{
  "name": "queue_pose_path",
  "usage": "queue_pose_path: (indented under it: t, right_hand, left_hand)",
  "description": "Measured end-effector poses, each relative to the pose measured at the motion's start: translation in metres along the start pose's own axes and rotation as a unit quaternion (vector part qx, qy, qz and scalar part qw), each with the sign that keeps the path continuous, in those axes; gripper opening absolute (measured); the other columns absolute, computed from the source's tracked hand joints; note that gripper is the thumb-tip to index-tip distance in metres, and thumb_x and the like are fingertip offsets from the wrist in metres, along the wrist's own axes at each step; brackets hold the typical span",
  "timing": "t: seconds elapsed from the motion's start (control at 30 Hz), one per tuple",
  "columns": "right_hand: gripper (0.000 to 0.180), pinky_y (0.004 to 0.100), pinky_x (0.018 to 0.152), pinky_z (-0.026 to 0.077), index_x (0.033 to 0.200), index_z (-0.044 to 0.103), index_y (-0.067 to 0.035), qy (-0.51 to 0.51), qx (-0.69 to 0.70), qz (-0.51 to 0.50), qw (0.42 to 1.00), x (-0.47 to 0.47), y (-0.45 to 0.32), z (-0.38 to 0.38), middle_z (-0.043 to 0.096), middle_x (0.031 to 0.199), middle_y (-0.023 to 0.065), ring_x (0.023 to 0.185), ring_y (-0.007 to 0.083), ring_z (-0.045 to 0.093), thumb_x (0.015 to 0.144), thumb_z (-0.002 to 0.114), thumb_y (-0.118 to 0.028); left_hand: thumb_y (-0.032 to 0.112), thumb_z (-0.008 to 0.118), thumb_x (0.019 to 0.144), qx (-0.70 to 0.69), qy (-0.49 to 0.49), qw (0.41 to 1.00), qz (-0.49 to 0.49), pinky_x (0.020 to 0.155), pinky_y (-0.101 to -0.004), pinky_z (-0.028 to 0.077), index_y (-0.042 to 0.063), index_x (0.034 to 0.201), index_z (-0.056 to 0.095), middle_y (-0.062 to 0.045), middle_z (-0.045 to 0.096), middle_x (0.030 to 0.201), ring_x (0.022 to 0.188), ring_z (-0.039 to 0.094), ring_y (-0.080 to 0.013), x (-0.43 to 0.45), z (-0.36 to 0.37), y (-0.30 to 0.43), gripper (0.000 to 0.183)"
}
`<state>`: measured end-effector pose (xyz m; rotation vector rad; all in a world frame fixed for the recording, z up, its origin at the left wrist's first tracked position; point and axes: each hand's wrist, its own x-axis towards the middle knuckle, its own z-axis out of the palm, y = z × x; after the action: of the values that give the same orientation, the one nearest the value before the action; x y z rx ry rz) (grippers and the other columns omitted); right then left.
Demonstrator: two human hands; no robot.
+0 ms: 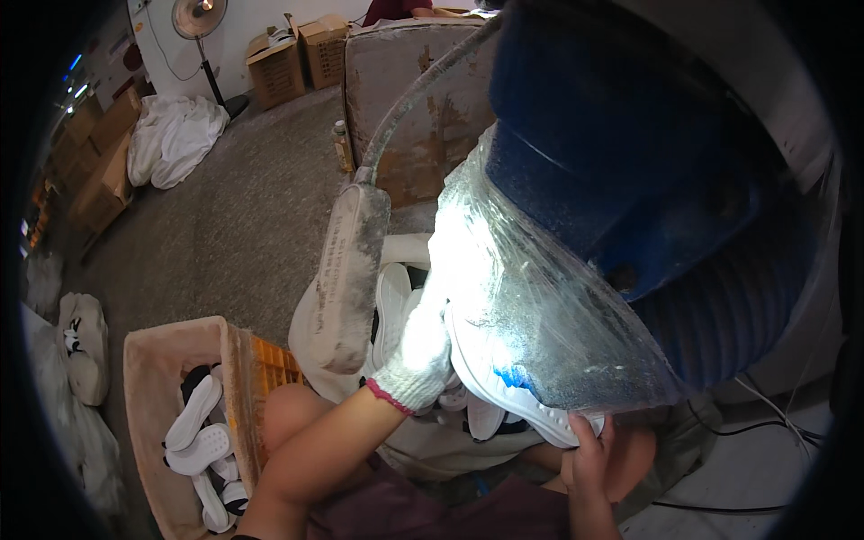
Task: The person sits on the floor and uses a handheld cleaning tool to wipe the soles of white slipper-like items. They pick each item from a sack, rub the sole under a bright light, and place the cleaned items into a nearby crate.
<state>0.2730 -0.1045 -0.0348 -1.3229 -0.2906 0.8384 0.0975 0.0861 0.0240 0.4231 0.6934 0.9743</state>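
Observation:
My left hand (422,354), in a white knit glove with a red cuff edge, is at the left side of a white shoe sole (496,393); glare hides its fingers. Bare, my right hand (588,451) grips the sole's lower right end between thumb and fingers. Part of the sole lies behind a clear plastic sheet (560,317) that hangs from a blue machine housing (607,135). A bright light shines through the sheet. Below the hands, more white soles (484,417) lie in a pale cloth-lined container.
An orange crate (226,405) of white-soled shoes stands at left. A dusty elongated box (347,277) hangs from a flexible hose. Farther back are a worn panel (418,101), a bottle (343,145), cardboard boxes (277,74), a stand fan (199,17) and a person (398,10). Cables (763,418) lie at right.

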Motion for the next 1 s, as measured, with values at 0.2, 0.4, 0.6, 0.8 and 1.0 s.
queue_pose_path:
  t: [0.2, 0.4, 0.6, 0.8, 1.0]
  right_hand:
    - [0.06, 0.037, 0.101, 0.039, 0.137, 0.038, 0.0, 0.019, -0.059, -0.056, 0.997, -0.051, -0.008, 0.008, 0.05, 0.129, 0.0166, 0.117, 0.0265, 0.051, 0.082, 0.061, -0.008]
    - [0.063, 0.0402, 0.104, 0.037, 0.14, 0.033, 0.001, -0.075, -0.102, -0.107, 0.986, -0.061, 0.002, 0.006, 0.047, 0.131, 0.019, 0.12, 0.0277, 0.049, 0.085, 0.06, -0.017]
    - [0.044, 0.0409, 0.104, 0.038, 0.137, 0.04, 0.0, -0.096, -0.023, 0.009, 0.995, 0.01, 0.022, 0.002, 0.048, 0.136, 0.0118, 0.125, 0.0248, 0.048, 0.097, 0.053, -0.012]
    - [0.061, 0.0352, 0.107, 0.035, 0.143, 0.038, 0.0, -0.151, -0.165, 0.106, 0.969, 0.026, 0.121, 0.046, 0.047, 0.141, 0.0125, 0.129, 0.0232, 0.044, 0.091, 0.063, -0.019]
    - [0.056, 0.03, 0.068, 0.055, 0.135, 0.045, 0.002, -0.089, -0.159, 0.317, 0.931, 0.023, 0.258, 0.117, 0.057, 0.121, 0.0127, 0.099, 0.0184, 0.062, 0.088, 0.065, -0.02]
  left_hand:
    - [0.042, 0.043, 0.101, -0.037, -0.044, 0.998, -0.003, 0.094, -0.031, 0.047, 0.002, 0.134, 0.048, -0.01, 0.059, 0.122, 0.108, 0.059, -0.0193, 0.004, -0.014, -0.014, 0.052]
    - [0.026, 0.046, 0.101, 0.047, -0.105, 0.993, 0.031, 0.098, -0.0324, 0.047, 0.003, 0.138, 0.044, -0.01, 0.057, 0.126, 0.113, 0.057, -0.0192, 0.011, -0.082, -0.032, 0.043]
    - [0.028, 0.055, 0.098, 0.17, 0.013, 0.979, 0.114, 0.098, -0.0309, 0.047, 0.001, 0.131, 0.048, -0.011, 0.058, 0.123, 0.11, 0.058, -0.0198, 0.025, -0.137, 0.037, 0.043]
    - [0.035, 0.055, 0.097, -0.113, 0.199, 0.877, 0.423, 0.089, -0.0369, 0.05, 0.003, 0.131, 0.042, -0.014, 0.056, 0.117, 0.101, 0.06, -0.0274, -0.009, -0.118, 0.121, 0.049]
    - [0.017, 0.052, 0.098, -0.043, 0.021, 0.984, 0.172, 0.089, -0.0344, 0.051, 0.004, 0.136, 0.045, -0.014, 0.052, 0.126, 0.106, 0.06, -0.0255, 0.009, -0.112, 0.058, 0.041]
